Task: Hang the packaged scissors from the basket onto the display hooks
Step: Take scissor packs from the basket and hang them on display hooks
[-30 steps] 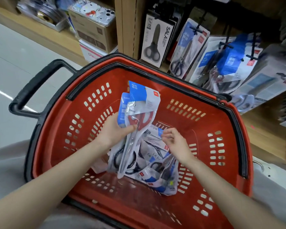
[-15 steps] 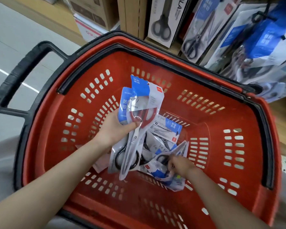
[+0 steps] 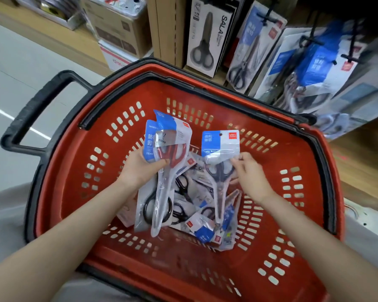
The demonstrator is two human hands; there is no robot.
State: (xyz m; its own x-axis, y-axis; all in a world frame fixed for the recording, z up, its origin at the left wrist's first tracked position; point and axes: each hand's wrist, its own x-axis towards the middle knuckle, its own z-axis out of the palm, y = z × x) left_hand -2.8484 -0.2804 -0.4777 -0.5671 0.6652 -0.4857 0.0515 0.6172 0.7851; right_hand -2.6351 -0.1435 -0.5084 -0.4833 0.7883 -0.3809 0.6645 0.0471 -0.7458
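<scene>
1. Head camera view, looking down into a red plastic shopping basket [image 3: 79, 192] with slotted walls and a black rim, standing just below the shelving.
2. Left grip [image 3: 140, 168]: the fingers are curled round two flat packs held upright together. A red-handled scissors pack [image 3: 172, 147] is in front and a black-handled scissors pack [image 3: 147, 136] is behind it.
3. Right grip [image 3: 252, 177]: thumb and fingertips pinch one edge of a grey-handled scissors pack [image 3: 220, 147]. It is raised above the loose pile of packs [image 3: 196, 216] on the basket floor.
4. The packs are glossy clear pouches with blue-and-white card headers. The grey-handled one shows a small hang hole. The scissors inside look long, pointed and rigid.
5. Display hooks [image 3: 310, 40] are thin black prongs at upper right, already carrying packs. That area is blurred, so I cannot tell how much room is left on them.
6. Risks:
   - The slick film could slide out of the light right pinch and drop back into the basket.
   - The two stacked packs on the left could fan apart or slip.
   - The small hole may miss the prong.
   - A crowded hook might shed a pack when pushed.
</scene>
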